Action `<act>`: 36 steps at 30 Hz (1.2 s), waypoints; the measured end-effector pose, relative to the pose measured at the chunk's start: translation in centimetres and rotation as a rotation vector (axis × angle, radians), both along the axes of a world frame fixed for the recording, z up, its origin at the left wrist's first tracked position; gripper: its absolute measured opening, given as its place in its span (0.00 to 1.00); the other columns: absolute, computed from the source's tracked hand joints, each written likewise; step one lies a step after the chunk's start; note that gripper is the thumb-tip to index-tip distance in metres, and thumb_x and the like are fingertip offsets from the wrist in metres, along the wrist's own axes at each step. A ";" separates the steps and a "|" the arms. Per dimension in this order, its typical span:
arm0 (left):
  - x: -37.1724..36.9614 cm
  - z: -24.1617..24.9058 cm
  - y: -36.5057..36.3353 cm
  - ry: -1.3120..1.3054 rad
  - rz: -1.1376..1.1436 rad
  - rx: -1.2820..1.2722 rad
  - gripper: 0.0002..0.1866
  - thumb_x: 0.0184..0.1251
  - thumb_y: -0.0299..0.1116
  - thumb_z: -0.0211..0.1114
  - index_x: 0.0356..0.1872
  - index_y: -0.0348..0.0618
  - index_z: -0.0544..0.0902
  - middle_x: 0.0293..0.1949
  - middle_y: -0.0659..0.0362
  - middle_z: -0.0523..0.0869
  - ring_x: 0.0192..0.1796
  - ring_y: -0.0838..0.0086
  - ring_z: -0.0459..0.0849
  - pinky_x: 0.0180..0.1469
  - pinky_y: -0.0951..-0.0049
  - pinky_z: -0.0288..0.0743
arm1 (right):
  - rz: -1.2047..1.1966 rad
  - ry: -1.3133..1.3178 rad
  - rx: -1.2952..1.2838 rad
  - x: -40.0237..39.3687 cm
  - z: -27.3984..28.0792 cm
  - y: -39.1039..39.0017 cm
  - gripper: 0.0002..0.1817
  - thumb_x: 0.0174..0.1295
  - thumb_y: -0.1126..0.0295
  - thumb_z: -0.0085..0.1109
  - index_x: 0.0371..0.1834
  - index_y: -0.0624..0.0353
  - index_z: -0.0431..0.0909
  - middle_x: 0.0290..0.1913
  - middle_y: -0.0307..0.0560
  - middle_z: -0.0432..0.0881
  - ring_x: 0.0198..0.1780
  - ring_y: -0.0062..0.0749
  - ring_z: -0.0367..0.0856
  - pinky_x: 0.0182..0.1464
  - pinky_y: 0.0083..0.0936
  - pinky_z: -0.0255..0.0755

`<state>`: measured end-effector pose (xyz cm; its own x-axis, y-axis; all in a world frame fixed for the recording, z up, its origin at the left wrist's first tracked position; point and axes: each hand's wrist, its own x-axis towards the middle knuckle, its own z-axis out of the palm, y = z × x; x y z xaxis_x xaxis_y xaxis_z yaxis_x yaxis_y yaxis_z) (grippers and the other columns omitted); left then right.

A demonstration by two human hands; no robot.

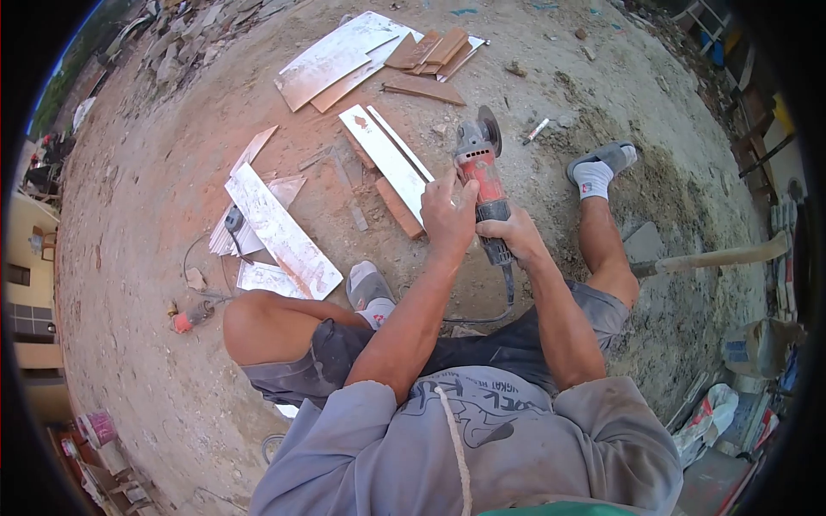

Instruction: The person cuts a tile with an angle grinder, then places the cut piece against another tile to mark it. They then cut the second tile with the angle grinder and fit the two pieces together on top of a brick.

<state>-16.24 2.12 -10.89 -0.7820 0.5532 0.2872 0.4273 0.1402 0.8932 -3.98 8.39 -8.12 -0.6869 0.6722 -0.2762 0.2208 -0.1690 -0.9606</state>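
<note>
A red and grey angle grinder (483, 172) is held up in front of me, its dark disc (490, 129) at the far end and its cord hanging from the rear. My right hand (514, 232) is wrapped round the black rear handle. On the left side of the red body, my left hand (448, 208) grips with its thumb against the housing; some of its fingers are hidden. Just beyond my left hand lies a white tile strip (385, 159), with a narrow cut strip (401, 144) along its right edge. Brown tile pieces (398, 206) lie under it.
A metal square (346, 189) lies left of the strip. White tile pieces (280, 230) and a second red power tool (191, 318) are farther left. More tiles (331, 60) are stacked ahead. A marker (535, 132) and a long-handled tool (723, 256) lie to the right.
</note>
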 end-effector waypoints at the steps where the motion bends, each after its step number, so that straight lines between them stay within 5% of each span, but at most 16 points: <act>1: 0.0 0.3 -0.2 0.059 0.017 -0.043 0.27 0.63 0.48 0.67 0.57 0.39 0.81 0.47 0.49 0.81 0.53 0.56 0.78 0.57 0.58 0.70 | 0.021 0.000 -0.001 -0.2 0.2 -0.2 0.21 0.44 0.64 0.69 0.41 0.63 0.79 0.32 0.40 0.81 0.30 0.23 0.77 0.34 0.23 0.72; 8: 0.1 2.4 -0.4 0.177 0.086 -0.016 0.26 0.56 0.49 0.72 0.46 0.36 0.85 0.43 0.49 0.85 0.47 0.55 0.83 0.51 0.56 0.74 | 0.013 -0.028 0.088 -0.6 2.8 -0.4 0.20 0.43 0.66 0.69 0.38 0.65 0.80 0.30 0.40 0.81 0.28 0.22 0.79 0.32 0.20 0.71; 13: 2.1 4.9 -0.1 -0.062 0.151 0.065 0.32 0.53 0.54 0.73 0.47 0.32 0.84 0.44 0.45 0.85 0.50 0.52 0.83 0.55 0.57 0.73 | -0.034 -0.065 0.255 -0.8 5.2 -1.0 0.22 0.42 0.62 0.71 0.37 0.67 0.79 0.31 0.44 0.83 0.30 0.25 0.80 0.35 0.24 0.73; 16: 2.1 7.3 -1.3 -0.390 -0.067 -0.172 0.31 0.57 0.54 0.71 0.45 0.31 0.83 0.44 0.45 0.86 0.48 0.54 0.86 0.53 0.62 0.76 | -0.074 -0.212 0.559 -0.7 5.8 -1.7 0.30 0.40 0.57 0.73 0.41 0.70 0.78 0.32 0.53 0.84 0.34 0.37 0.85 0.39 0.31 0.75; 19: 0.8 5.0 -0.1 -0.603 -0.223 -0.082 0.27 0.57 0.49 0.73 0.46 0.34 0.83 0.41 0.52 0.87 0.41 0.64 0.86 0.47 0.68 0.77 | -0.005 -0.467 0.836 -0.6 7.0 -2.9 0.42 0.38 0.48 0.71 0.51 0.71 0.72 0.36 0.67 0.84 0.42 0.60 0.85 0.45 0.43 0.76; 20: 0.9 4.2 0.1 -0.604 -0.243 -0.064 0.27 0.57 0.49 0.73 0.46 0.34 0.83 0.41 0.52 0.87 0.41 0.64 0.86 0.47 0.68 0.77 | -0.021 -0.477 0.856 -0.6 7.4 -3.1 0.42 0.38 0.48 0.71 0.51 0.71 0.72 0.36 0.67 0.84 0.42 0.60 0.85 0.45 0.43 0.76; 22: 0.9 4.2 -0.6 -0.867 -0.313 0.328 0.27 0.49 0.48 0.75 0.42 0.34 0.85 0.39 0.50 0.88 0.41 0.66 0.87 0.46 0.65 0.78 | 0.042 -0.673 0.936 -1.1 8.1 -3.5 0.42 0.38 0.47 0.70 0.51 0.70 0.71 0.37 0.69 0.84 0.42 0.61 0.85 0.45 0.46 0.77; 23: 0.9 4.1 -1.0 -0.917 -0.347 0.404 0.19 0.57 0.42 0.74 0.44 0.41 0.84 0.40 0.62 0.85 0.37 0.78 0.83 0.43 0.74 0.76 | 0.057 -0.706 0.972 -1.5 8.2 -3.7 0.41 0.38 0.48 0.70 0.49 0.69 0.71 0.37 0.69 0.84 0.41 0.61 0.85 0.45 0.47 0.77; 30: -0.6 2.8 -2.4 -1.076 -0.375 0.590 0.22 0.59 0.42 0.73 0.49 0.39 0.81 0.41 0.62 0.84 0.41 0.77 0.83 0.47 0.75 0.74 | 0.186 -0.646 1.001 -4.0 9.2 -3.9 0.40 0.38 0.48 0.70 0.48 0.69 0.72 0.38 0.70 0.83 0.42 0.63 0.84 0.46 0.46 0.77; 36: -0.9 3.9 -2.0 -1.058 -0.559 0.693 0.28 0.63 0.40 0.69 0.61 0.35 0.74 0.54 0.58 0.80 0.54 0.74 0.79 0.59 0.73 0.71 | 0.246 -0.558 1.011 -5.2 11.4 -2.0 0.34 0.39 0.53 0.69 0.42 0.72 0.75 0.40 0.73 0.82 0.45 0.64 0.83 0.48 0.45 0.77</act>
<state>-17.15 0.16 -6.95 -0.5220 0.8518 0.0445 -0.6392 -0.4252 0.6408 -9.21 6.35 3.33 -0.7815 0.6238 0.0025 0.5727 0.7191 -0.3936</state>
